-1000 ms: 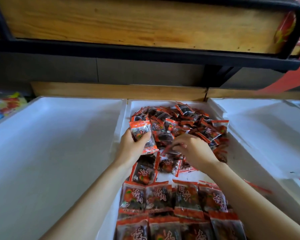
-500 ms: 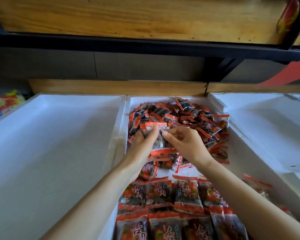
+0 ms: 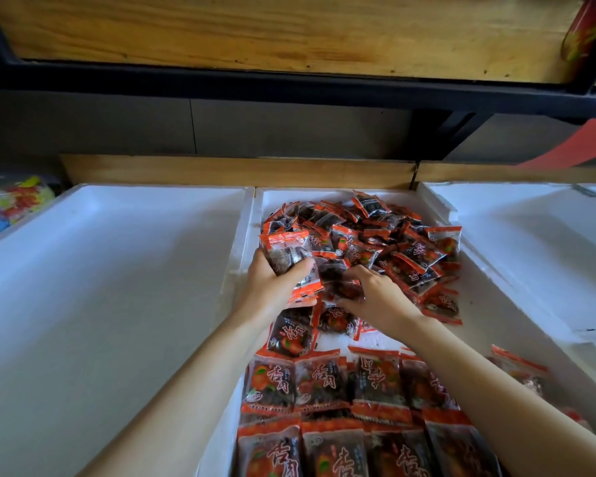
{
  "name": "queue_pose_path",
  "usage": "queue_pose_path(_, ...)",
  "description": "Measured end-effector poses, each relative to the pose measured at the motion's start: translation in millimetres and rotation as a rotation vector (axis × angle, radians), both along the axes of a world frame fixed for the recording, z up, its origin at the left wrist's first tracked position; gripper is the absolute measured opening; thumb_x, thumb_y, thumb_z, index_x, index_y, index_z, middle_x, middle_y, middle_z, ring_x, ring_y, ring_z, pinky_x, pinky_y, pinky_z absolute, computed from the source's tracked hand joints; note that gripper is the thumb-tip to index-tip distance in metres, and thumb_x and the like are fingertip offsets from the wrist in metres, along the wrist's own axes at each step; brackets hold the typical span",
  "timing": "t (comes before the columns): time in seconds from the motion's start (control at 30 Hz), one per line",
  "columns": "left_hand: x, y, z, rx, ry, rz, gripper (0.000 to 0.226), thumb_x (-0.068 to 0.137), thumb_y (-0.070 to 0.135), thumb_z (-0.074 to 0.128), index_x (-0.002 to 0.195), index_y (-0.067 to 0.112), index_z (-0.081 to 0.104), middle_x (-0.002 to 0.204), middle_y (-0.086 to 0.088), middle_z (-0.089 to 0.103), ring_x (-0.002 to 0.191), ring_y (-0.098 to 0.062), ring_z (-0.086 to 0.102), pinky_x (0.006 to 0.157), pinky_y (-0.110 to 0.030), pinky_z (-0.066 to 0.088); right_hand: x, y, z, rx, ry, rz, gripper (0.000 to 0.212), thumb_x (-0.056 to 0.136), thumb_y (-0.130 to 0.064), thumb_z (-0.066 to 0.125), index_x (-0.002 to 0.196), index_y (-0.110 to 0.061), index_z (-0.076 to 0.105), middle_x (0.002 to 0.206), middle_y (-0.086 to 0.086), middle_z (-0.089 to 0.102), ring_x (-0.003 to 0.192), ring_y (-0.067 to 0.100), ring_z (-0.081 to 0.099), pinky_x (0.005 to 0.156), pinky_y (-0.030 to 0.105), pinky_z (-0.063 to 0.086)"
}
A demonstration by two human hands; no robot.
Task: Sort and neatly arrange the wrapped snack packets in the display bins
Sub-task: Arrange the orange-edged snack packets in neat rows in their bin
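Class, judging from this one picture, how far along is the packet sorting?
Done: neat rows of packets fill the near end of the middle bin. In hand: the left hand grips a small stack of packets; the right hand reaches into the jumbled pile. Left: that far-end pile is unsorted.

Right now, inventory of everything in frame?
loose packets: many, orange-and-dark, heaped at far end of middle bin
arranged packets: two visible rows, same wrap, flat at near end
middle bin: one, white
left bin: one, white, nothing in it
right bin: one, white
wooden shelf: one, black-framed, overhead
left hand: grip shut on held packets
right hand: fingers on heap's near edge, grip unclear
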State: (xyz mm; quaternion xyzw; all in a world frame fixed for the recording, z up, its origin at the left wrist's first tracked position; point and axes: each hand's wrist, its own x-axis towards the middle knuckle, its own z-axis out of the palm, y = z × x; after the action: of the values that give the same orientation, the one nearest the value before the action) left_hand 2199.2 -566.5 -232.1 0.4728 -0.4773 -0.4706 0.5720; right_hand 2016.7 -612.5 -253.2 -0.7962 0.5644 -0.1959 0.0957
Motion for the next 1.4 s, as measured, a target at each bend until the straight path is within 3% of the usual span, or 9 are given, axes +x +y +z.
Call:
queue_pose_path(0.13,2,-2,-2,0.027,-0.071,0.059,0.053,0.07,0.043,0.08,0.113,0.021,0.056,0.114,-0.001,0.067,0.103,-0.022,0.067,0.08,-0.048,0.059,-1,1,4,-0.058,0.014,-0.004,0.021,0.095,-0.02,0.05,0.108,-0.008,0.061,0.084,0.007,0.068,0.052,0.013,0.052,0.043,0.018,0.037)
queue_pose_path(0.37,3,-4,-4,0.076,-0.037,0.056,0.033,0.089,0.016,0.069,0.117,0.009,0.053,0.117,-0.011,0.062,0.099,-0.025,0.067,0.065,-0.038,0.061,-12,6,10,-0.018,0.023,0.071,0.018,0.088,-0.03,0.064,0.091,-0.013,0.065,0.081,0.001,0.069,0.067,0.015,0.062,0.061,0.028,0.051)
queue_pose_path(0.53,2,-3,-3,0.086,-0.082,0.09,0.061,0.06,0.045,0.079,0.111,0.018,0.058,0.111,-0.003,0.066,0.103,-0.026,0.066,0.075,-0.046,0.06,-7,11,17,-0.085,0.123,0.063,0.016,0.089,-0.026,0.062,0.097,-0.013,0.067,0.087,0.004,0.071,0.074,0.019,0.064,0.069,0.035,0.053)
queue_pose_path(0.63,4,-7,-10,0.09,-0.121,0.121,0.072,0.046,0.059,0.072,0.105,0.021,0.059,0.108,-0.001,0.067,0.104,-0.025,0.064,0.081,-0.05,0.058,-6,18,29,-0.256,-0.065,-0.027,0.015,0.09,-0.022,0.061,0.1,-0.014,0.068,0.089,0.003,0.071,0.073,0.019,0.064,0.068,0.035,0.054)
queue_pose_path(0.8,-10,2,-10,0.067,-0.06,0.068,0.034,0.085,0.039,0.072,0.11,0.02,0.059,0.107,0.002,0.067,0.107,-0.02,0.063,0.092,-0.051,0.052,17,42,36,-0.355,-0.444,0.046,0.023,0.09,-0.02,0.062,0.111,-0.014,0.068,0.097,-0.005,0.07,0.074,-0.004,0.06,0.07,0.004,0.047)
queue_pose_path(0.9,-13,5,-9,0.023,-0.014,0.019,0.053,0.081,0.054,0.068,0.121,0.02,0.058,0.115,0.0,0.069,0.11,-0.02,0.065,0.094,-0.051,0.052,33,51,30,-0.258,-0.432,0.233,0.029,0.096,-0.022,0.052,0.123,-0.02,0.062,0.105,-0.015,0.064,0.084,-0.012,0.055,0.074,-0.001,0.04)
queue_pose_path(1.03,-11,6,-5,-0.009,0.021,-0.021,0.07,0.073,0.066,0.066,0.121,0.016,0.058,0.115,-0.004,0.07,0.108,-0.022,0.067,0.089,-0.052,0.055,31,53,33,0.131,-0.679,0.335,0.03,0.101,-0.023,0.038,0.116,-0.041,0.056,0.106,-0.03,0.059,0.098,-0.013,0.056,0.083,0.003,0.043)
queue_pose_path(1.27,-13,10,1,-0.045,0.047,-0.071,0.049,0.081,0.044,0.066,0.125,0.024,0.061,0.115,0.0,0.071,0.11,-0.021,0.066,0.096,-0.053,0.051,22,52,38,0.2,-0.918,0.294,0.035,0.09,-0.031,0.056,0.124,-0.023,0.056,0.117,-0.001,0.063,0.104,0.015,0.064,0.094,0.039,0.051)
queue_pose_path(1.4,-9,22,10,-0.069,0.062,-0.101,0.073,0.066,0.064,0.068,0.124,0.022,0.059,0.116,-0.003,0.07,0.112,-0.023,0.065,0.095,-0.054,0.051,25,61,41,0.198,-0.86,0.31,0.034,0.097,-0.032,0.039,0.125,-0.023,0.056,0.119,-0.01,0.063,0.11,0.003,0.059,0.095,0.021,0.048)
